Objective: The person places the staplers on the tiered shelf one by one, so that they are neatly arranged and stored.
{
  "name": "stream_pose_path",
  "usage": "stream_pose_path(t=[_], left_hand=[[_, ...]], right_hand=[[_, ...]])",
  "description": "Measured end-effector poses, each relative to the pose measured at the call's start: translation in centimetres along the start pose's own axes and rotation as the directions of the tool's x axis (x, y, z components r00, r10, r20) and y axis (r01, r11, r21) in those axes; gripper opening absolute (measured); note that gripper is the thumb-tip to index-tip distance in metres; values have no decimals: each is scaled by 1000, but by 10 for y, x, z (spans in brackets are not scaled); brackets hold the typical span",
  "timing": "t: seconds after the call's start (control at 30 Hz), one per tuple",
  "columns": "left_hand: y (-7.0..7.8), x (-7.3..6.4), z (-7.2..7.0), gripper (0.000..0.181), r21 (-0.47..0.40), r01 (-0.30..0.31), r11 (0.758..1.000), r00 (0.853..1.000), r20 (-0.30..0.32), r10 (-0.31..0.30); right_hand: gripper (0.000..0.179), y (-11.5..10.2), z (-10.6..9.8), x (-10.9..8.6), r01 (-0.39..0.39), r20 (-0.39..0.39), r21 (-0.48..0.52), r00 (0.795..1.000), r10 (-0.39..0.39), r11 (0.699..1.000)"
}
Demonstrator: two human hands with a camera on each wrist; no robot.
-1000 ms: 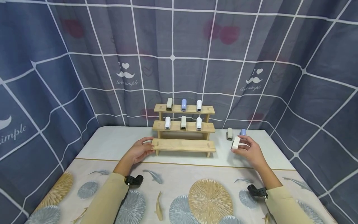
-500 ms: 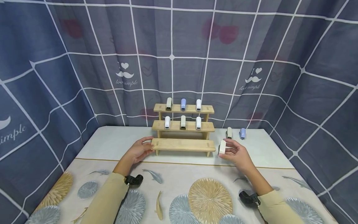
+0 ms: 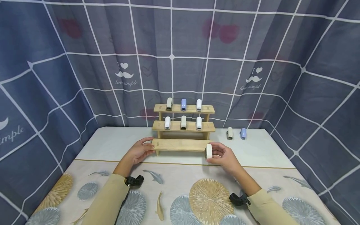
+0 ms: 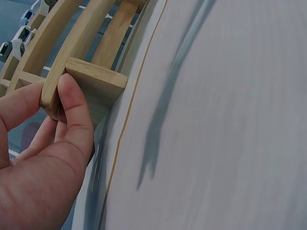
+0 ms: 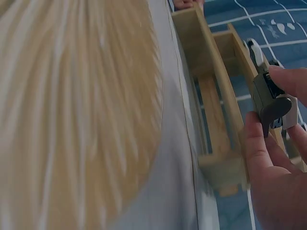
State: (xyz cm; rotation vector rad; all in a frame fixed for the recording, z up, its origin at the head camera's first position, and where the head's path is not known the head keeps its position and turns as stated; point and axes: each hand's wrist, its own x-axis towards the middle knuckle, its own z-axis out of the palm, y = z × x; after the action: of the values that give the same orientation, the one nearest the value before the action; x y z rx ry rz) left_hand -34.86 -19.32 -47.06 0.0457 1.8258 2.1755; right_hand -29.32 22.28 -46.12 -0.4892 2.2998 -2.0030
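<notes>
My left hand (image 3: 140, 152) grips the left end of the lowest step of a three-step wooden stand (image 3: 180, 145). In the left wrist view its thumb and fingers pinch the rounded board end (image 4: 53, 91). Between thumb and fingers, my right hand (image 3: 226, 158) holds a small white stapler (image 3: 209, 151) at the right end of that bottom step. From the right wrist view, the stapler's grey underside (image 5: 273, 105) shows; whether it touches the board I cannot tell. Several staplers stand on the stand's upper two steps, among them a blue one (image 3: 183, 104) and a beige one (image 3: 183, 122).
To the right of the stand, a beige stapler (image 3: 229, 133) and a blue stapler (image 3: 243, 133) sit on the white tabletop (image 3: 261, 147). A patterned cloth (image 3: 174, 181) covers the front. Behind hangs a blue checked curtain (image 3: 152, 75).
My right hand has carried the white stapler leftward, from beside the beige and blue staplers to the bottom step's right end. The left hand keeps its grip on the stand.
</notes>
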Motion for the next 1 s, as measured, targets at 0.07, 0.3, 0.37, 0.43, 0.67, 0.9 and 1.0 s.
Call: stream_pose_path(t=[0.07, 0.3, 0.37, 0.43, 0.67, 0.9, 1.0], left_hand=[[0, 0, 0, 66, 0, -1, 1000, 1000, -1, 1], [0, 0, -1, 68, -7, -2, 1000, 1000, 2, 2], [0, 0, -1, 68, -9, -1, 1000, 1000, -1, 1], [0, 1, -1, 68, -10, 0, 1000, 1000, 0, 0], [0, 0, -2, 67, -13, 3, 1000, 1000, 8, -3], [0, 0, -1, 66, -7, 2, 1000, 1000, 10, -2], [0, 1, -1, 67, -5, 5, 1000, 1000, 6, -5]], right_hand=[[79, -1, 6, 4, 6, 18, 14, 1000, -6, 1000], [76, -7, 31, 18, 15, 79, 26, 997, -18, 1000], [74, -7, 38, 23, 21, 89, 19, 996, -23, 1000], [73, -7, 45, 28, 28, 97, 7, 995, -28, 1000], [73, -11, 67, 48, 41, 120, 12, 992, -42, 999], [68, -18, 86, 64, 36, 140, -26, 990, -32, 999], [68, -19, 94, 70, 44, 160, -26, 986, -39, 999]])
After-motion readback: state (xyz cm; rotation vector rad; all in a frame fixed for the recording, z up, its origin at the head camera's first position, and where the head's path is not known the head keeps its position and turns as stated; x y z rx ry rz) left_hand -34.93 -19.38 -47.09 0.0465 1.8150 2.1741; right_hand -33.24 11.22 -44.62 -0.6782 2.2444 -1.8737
